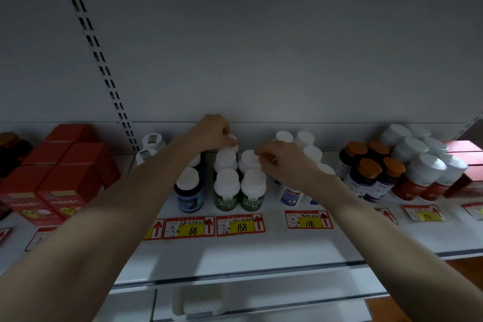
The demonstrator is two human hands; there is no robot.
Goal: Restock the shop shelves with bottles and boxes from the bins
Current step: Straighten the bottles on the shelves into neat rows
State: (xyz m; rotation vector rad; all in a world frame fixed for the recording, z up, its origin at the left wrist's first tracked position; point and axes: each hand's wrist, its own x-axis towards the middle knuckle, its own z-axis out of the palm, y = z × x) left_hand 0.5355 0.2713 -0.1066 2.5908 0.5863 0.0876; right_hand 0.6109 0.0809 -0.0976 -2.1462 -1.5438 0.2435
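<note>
Several green-labelled bottles with white caps (pixel 226 188) stand in two rows on the white shelf (pixel 261 246), above a price tag reading 168. My left hand (pixel 213 132) reaches to the back of the shelf and grips the white cap of the rearmost bottle (pixel 233 141) in the left row. My right hand (pixel 283 163) hovers with curled fingers just right of the second bottle's cap (pixel 248 158) in the right row; whether the fingertips touch it is unclear. A dark blue-labelled bottle (pixel 188 191) stands left of the green ones.
Red boxes (pixel 65 172) fill the shelf's left side. White-capped bottles (pixel 303 144) sit behind my right hand. Orange-capped bottles (pixel 371 172) and red-labelled white-capped bottles (pixel 423 167) stand at right. Price tags (pixel 309 219) line the shelf front. A lower shelf holds a white pack (pixel 198 300).
</note>
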